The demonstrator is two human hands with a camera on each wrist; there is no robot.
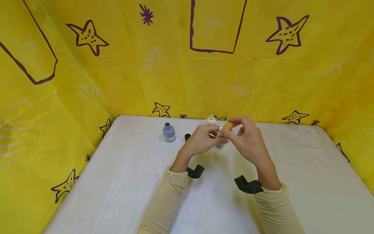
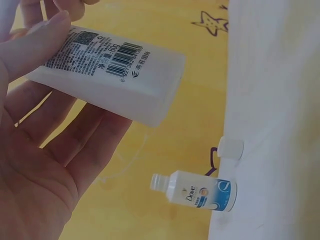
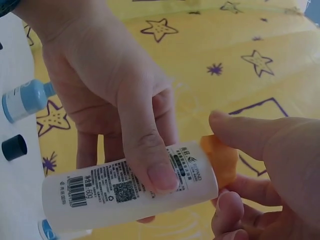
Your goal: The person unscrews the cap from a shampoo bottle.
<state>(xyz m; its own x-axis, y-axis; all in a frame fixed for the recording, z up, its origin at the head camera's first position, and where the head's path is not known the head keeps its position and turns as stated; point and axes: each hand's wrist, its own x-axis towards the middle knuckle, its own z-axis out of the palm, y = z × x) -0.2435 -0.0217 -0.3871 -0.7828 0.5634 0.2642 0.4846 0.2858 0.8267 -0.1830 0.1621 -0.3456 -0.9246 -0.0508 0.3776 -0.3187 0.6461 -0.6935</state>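
Observation:
My left hand (image 1: 201, 139) grips a white sunscreen-like squeeze bottle (image 3: 105, 200), its thumb laid across the printed label and fingers behind. Printed text, a barcode and "60g" show on the bottle, which is tilted above the table. An orange cap (image 3: 222, 160) sits at its neck end. My right hand (image 1: 248, 139) has thumb and fingers on opposite sides of that cap, pinching it. In the left wrist view the cap is mostly hidden behind the fingers.
A blue bottle (image 1: 168, 132) without a cap stands at the back left, with a black cap (image 1: 187, 136) nearby. Behind the hands stands an uncapped white Dove bottle (image 2: 200, 191), a white cap (image 2: 231, 149) beside it. Yellow patterned cloth (image 1: 181, 81) hangs behind the white table (image 1: 140, 182).

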